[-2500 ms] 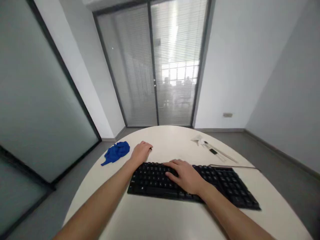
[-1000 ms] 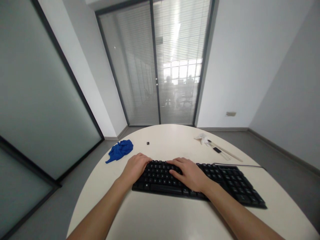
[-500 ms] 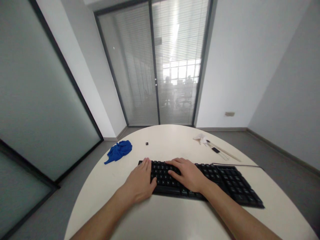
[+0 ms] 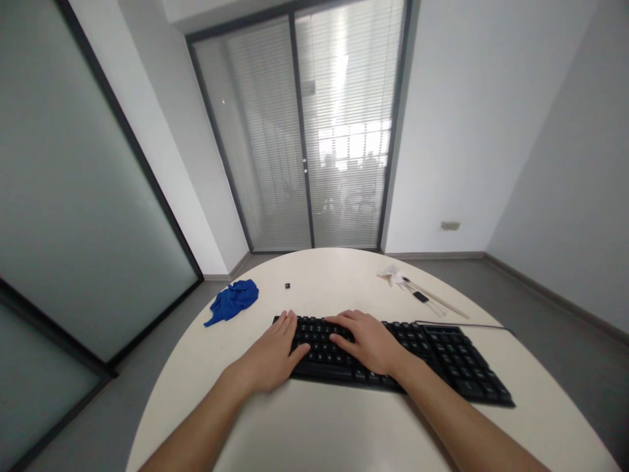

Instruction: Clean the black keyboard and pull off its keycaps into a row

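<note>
Left hand (image 4: 274, 357) is the one that has shifted: two and a half seconds back it was out past the far edge of the keyboard (image 4: 417, 341), a small dark thing at its fingertips; now it lies palm down over the keyboard's left end, fingers together and pointing away, thumb spread wide onto the keys. Nothing seen in its grasp. The small black square (image 4: 287, 286) sits alone on the pale surface (image 4: 339, 426), beyond the keyboard and well apart from both hands; looks like a loose key, though too small to be sure. Right hand (image 4: 366, 341) unchanged throughout: laid over the middle keys, fingertips at the far rows, thumb held off from the fingers, no object in it. Whether either hand presses or merely rests, cannot tell. Upshot, as I judge it: left hand is freed of the square, and both hands are now given over to the keyboard, which lies flat with its cable (image 4: 472, 324) running off right. Blue cloth (image 4: 233, 301), crumpled, far left; white tissue (image 4: 392, 275) and a pale stick (image 4: 442, 302) far right, seemingly untouched.
</note>
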The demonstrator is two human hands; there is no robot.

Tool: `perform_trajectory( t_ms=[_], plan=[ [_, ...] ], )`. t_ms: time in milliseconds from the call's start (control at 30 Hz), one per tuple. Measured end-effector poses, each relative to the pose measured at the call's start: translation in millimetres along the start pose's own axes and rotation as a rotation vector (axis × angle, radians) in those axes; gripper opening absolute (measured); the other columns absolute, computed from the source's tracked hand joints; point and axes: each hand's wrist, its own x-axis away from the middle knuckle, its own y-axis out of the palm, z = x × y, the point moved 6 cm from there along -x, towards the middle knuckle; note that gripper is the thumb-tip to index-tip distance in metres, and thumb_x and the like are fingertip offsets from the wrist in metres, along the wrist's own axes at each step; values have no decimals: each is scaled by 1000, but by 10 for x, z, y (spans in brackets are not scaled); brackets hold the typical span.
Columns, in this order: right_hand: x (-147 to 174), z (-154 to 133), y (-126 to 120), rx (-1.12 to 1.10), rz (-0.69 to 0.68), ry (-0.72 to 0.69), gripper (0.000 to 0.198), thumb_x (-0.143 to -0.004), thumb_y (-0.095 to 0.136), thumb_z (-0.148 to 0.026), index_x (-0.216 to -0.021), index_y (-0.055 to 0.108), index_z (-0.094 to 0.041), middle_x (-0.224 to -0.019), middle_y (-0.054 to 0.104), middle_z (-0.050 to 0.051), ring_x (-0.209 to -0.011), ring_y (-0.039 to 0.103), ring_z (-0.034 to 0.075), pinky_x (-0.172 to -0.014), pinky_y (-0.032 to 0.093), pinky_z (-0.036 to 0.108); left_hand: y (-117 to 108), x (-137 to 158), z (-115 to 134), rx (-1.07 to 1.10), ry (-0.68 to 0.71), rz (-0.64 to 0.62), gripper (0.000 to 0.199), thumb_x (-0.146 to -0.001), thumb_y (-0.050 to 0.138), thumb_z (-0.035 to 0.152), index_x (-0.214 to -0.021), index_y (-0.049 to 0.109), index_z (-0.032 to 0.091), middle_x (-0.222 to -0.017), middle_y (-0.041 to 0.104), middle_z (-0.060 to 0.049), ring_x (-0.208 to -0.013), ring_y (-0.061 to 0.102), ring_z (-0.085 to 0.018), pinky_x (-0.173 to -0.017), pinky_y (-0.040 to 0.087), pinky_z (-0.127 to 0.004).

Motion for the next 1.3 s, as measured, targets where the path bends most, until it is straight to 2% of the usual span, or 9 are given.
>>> perform_trajectory(
  t_ms=[67,167,300,467,667,800,1033,1200,1300],
  plan=[
    [-4,25,-2,0,6,2,41,-98,50,-47,-132,62,-28,-119,69,8,-109,62,26,-99,46,42,-53,-114,-69,60,10,11,69,-97,41,57,-152,35,15,-161,26,-13,-151,19,-27,-122,24,-44],
    [-10,42,-3,-4,8,2,41,-98,50,-47,-133,62,-29,-119,69,8,-108,62,26,-98,46,42,-176,-398,-244,96,14,126,58,-97,46,50,-147,44,20,-158,36,-9,-149,28,-26,-121,25,-42],
    [-9,33,-4,2,-6,11,42,-98,49,-47,-134,61,-29,-119,69,8,-108,62,26,-98,46,42,-334,-829,-549,-55,-58,297,43,-94,51,27,-135,56,17,-146,53,-11,-137,47,-24,-117,33,-36],
    [0,9,-12,6,-15,27,41,-98,49,-47,-133,62,-29,-119,69,8,-108,62,26,-98,46,41,-423,-1189,-817,-94,-150,306,44,-90,54,17,-133,58,15,-141,57,-13,-129,54,-25,-112,38,-35],
    [-1,-4,-9,14,-14,29,41,-98,49,-47,-133,62,-29,-120,69,8,-108,62,27,-97,46,42,-410,-1352,-874,-145,-216,274,37,-85,58,18,-120,68,22,-131,65,-10,-122,59,-28,-105,43,-37],
    [-4,-10,-5,19,-13,25,41,-98,49,-47,-133,61,-29,-119,69,8,-108,62,27,-97,46,41,-366,-1335,-839,-152,-243,258,21,-83,61,21,-98,76,25,-111,74,-7,-109,65,-28,-97,46,-37],
    [-2,-8,-11,17,-3,16,40,-98,50,-46,-133,61,-29,-119,69,7,-108,62,26,-98,46,41,-383,-1065,-880,-46,-243,287,17,-80,65,28,-91,78,26,-98,77,-6,-98,68,-28,-90,49,-37],
    [-6,-1,-7,18,-4,15,41,-98,49,-47,-133,61,-29,-119,69,8,-108,62,26,-98,46,41,-320,-658,-903,131,-226,372,27,-85,58,26,-103,76,19,-104,77,-7,-98,70,-23,-91,52,-33],
    [-8,-3,-11,15,-2,8,41,-99,49,-46,-133,61,-29,-119,69,7,-108,62,26,-98,46,41,-301,-414,-850,273,-196,412,32,-88,56,32,-108,75,16,-111,76,-8,-103,70,-23,-95,52,-34]
  ],
)
